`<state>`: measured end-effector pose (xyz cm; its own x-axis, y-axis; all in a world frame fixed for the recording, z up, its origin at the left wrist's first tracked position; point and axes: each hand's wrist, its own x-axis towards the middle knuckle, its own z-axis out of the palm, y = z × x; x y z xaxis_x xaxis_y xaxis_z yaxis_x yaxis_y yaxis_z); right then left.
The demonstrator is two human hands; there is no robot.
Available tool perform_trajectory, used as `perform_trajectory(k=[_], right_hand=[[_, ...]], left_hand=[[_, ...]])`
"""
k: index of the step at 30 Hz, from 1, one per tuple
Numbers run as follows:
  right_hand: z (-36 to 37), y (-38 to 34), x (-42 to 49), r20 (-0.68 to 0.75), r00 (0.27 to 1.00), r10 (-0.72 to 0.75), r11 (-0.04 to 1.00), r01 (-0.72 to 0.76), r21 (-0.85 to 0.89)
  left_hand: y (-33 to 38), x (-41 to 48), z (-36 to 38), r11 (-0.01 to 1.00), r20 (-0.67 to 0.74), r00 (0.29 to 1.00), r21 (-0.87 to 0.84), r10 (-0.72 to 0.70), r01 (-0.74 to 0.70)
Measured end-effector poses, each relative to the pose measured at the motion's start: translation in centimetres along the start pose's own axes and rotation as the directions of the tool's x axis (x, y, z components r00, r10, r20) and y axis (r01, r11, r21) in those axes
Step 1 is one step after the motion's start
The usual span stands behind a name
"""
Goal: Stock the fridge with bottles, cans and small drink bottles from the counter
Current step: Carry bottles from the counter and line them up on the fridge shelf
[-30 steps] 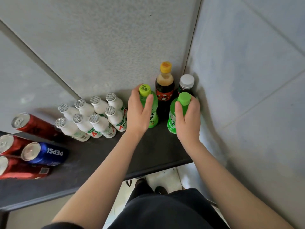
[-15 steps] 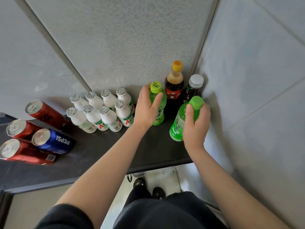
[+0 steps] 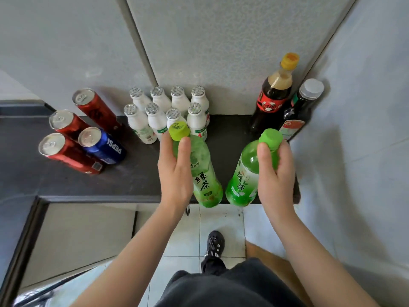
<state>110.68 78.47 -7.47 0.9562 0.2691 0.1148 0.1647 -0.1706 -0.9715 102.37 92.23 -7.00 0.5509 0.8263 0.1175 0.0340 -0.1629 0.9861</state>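
The forearms [image 3: 137,251] are bare from the fingers [image 3: 184,151] back, as far as they show. Behind the fingers, a black garment [image 3: 232,286] covers the body. Below the fingers is one black clog [image 3: 215,242] with round holes and white stripes, under a dark trouser leg [image 3: 212,264].

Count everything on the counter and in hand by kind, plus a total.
Green plastic tea bottles, both held: 2
Small white foil-capped drink bottles: 8
Red metal cans: 3
Blue Pepsi can: 1
Dark sauce bottles: 2
Total: 16
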Motion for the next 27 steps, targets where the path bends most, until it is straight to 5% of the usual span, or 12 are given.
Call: perform_trajectory(k=[6, 13, 19, 27], right_hand=[[4.1, -1.1, -5.1, 0.380, 0.925, 0.018, 1.000, -0.024, 0.012], [10.1, -2.6, -12.9, 0.757, 0.653, 0.012, 0.997, -0.062, 0.038], [14.7, -4.8, -23.2, 0.926, 0.375, -0.050, 0.999, 0.003, 0.053], [16.8, -7.3, -41.3, 0.989, 0.127, -0.071, 0.996, -0.037, 0.076]], left_hand=[[-1.5, -5.6, -9.2, 0.968, -0.172, 0.953, -0.063, -0.249, 0.242], [-2.6, -15.0, -19.9, 0.919, -0.394, 0.830, -0.173, -0.394, 0.354], [-2.5, -25.0, -27.3, 0.895, -0.644, 0.622, -0.313, -0.446, 0.318], [-2.1, -41.6, -36.9, 0.913, -0.855, 0.340, -0.318, -0.392, 0.255]])
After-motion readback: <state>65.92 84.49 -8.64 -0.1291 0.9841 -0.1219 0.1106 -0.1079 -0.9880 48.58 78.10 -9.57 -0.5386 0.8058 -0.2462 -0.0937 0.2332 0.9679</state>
